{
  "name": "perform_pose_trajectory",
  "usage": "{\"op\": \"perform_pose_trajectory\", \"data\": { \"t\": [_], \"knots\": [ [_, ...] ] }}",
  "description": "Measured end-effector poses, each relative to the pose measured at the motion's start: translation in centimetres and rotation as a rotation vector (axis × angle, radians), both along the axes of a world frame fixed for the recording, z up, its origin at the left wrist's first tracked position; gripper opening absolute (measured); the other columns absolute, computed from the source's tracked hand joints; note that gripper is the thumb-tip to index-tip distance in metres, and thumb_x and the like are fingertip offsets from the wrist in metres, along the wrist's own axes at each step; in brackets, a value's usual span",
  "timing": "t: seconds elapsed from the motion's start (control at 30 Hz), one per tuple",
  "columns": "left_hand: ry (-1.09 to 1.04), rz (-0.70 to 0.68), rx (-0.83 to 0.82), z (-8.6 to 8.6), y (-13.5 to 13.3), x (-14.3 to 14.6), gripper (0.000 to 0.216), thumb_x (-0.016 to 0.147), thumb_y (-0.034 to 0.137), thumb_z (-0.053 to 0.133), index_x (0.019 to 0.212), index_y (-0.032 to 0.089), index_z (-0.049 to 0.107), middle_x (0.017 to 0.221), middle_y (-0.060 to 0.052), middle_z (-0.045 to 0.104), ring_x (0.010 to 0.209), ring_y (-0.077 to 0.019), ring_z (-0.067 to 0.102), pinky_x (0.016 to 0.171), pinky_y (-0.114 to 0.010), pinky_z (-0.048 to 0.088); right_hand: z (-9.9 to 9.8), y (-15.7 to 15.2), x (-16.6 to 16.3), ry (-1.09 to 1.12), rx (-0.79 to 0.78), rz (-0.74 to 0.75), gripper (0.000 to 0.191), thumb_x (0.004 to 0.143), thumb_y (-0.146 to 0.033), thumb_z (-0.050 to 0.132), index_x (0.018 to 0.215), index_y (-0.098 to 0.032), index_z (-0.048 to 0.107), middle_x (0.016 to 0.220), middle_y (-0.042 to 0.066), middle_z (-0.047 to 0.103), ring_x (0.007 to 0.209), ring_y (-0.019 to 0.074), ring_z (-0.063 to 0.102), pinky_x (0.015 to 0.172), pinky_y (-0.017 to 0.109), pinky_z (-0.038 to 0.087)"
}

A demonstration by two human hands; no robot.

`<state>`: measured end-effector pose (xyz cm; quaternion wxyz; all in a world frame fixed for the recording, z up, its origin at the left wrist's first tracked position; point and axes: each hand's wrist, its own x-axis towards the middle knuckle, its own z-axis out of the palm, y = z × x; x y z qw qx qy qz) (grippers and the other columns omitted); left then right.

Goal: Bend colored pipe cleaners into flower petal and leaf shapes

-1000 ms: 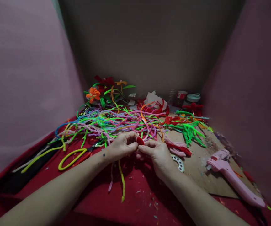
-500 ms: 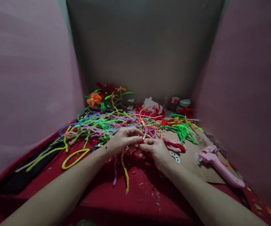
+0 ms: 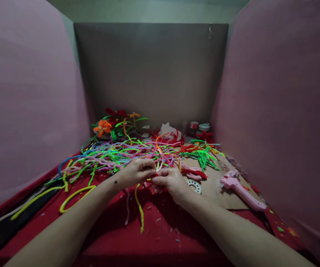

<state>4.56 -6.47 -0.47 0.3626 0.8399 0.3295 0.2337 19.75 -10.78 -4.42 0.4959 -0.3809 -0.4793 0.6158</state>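
Observation:
My left hand (image 3: 138, 172) and my right hand (image 3: 172, 182) meet over the near edge of a tangled heap of coloured pipe cleaners (image 3: 107, 154). Both are closed, thumbs and fingertips pinching a small red pipe cleaner piece (image 3: 157, 175) between them. Most of that piece is hidden by the fingers. Just beyond the fingertips, pale pink and orange strands (image 3: 160, 154) rise from the heap. A yellow pipe cleaner (image 3: 139, 211) dangles below my left hand, with a thin mauve one beside it. A white disc with holes (image 3: 195, 186) lies by my right wrist.
A pink glue gun (image 3: 242, 191) rests on a cardboard sheet (image 3: 218, 189) at the right. Yellow-handled scissors (image 3: 75, 198) lie left of my forearm. Pipe-cleaner flowers (image 3: 103, 127) stand at the back left, a jar (image 3: 203, 127) at the back right. Red cloth (image 3: 160, 237) covers the table.
My view has tilted up and turned slightly right, so the scene sits lower and farther left. Both hands stay together, pinching the red piece.

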Motion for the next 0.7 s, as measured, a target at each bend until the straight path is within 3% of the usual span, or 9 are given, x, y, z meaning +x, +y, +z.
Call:
{"op": "perform_pose_trajectory", "data": {
  "t": [0.17, 0.3, 0.53, 0.7],
  "knots": [
    [-0.181, 0.033, -0.303, -0.68, 0.36, -0.08, 0.020, 0.076, 0.032, 0.058, 0.083, 0.014, 0.058, 0.053, 0.004, 0.052, 0.037, -0.0036, 0.040, 0.036, -0.015, 0.028, 0.24, -0.08, 0.05, 0.020, 0.018, -0.013, 0.021, 0.053, -0.029, 0.071, 0.053, -0.012, 0.058, 0.048, 0.000, 0.060, 0.040, 0.0090, 0.052, 0.044, 0.022, 0.041],
    [-0.262, 0.009, -0.421, -0.59, 0.52, -0.35, 0.019, 0.071, 0.030, 0.064, 0.079, 0.013, 0.060, 0.050, 0.003, 0.054, 0.034, -0.0037, 0.041, 0.034, -0.015, 0.028, 0.15, -0.21, -0.04, 0.045, 0.063, 0.001, 0.021, 0.054, -0.030, 0.071, 0.056, -0.012, 0.060, 0.051, 0.000, 0.061, 0.042, 0.0085, 0.052, 0.045, 0.021, 0.040],
    [-0.270, 0.006, -0.426, 0.02, 0.19, -0.40, 0.019, 0.068, 0.030, 0.066, 0.072, 0.013, 0.060, 0.046, 0.003, 0.054, 0.033, -0.0043, 0.042, 0.035, -0.015, 0.028, 0.49, -0.33, 0.10, 0.074, 0.077, 0.054, 0.019, 0.057, -0.028, 0.070, 0.059, -0.012, 0.061, 0.052, 0.000, 0.061, 0.044, 0.0085, 0.053, 0.049, 0.021, 0.041],
    [-0.217, 0.126, -0.276, 0.11, -0.29, 0.16, 0.021, 0.069, 0.032, 0.063, 0.066, 0.012, 0.058, 0.044, 0.005, 0.049, 0.035, -0.0032, 0.036, 0.036, -0.015, 0.024, 0.56, -0.32, -0.04, 0.026, 0.107, 0.007, 0.017, 0.058, -0.027, 0.068, 0.055, -0.012, 0.060, 0.050, -0.001, 0.059, 0.043, 0.0079, 0.051, 0.049, 0.021, 0.041]
  ]
}}
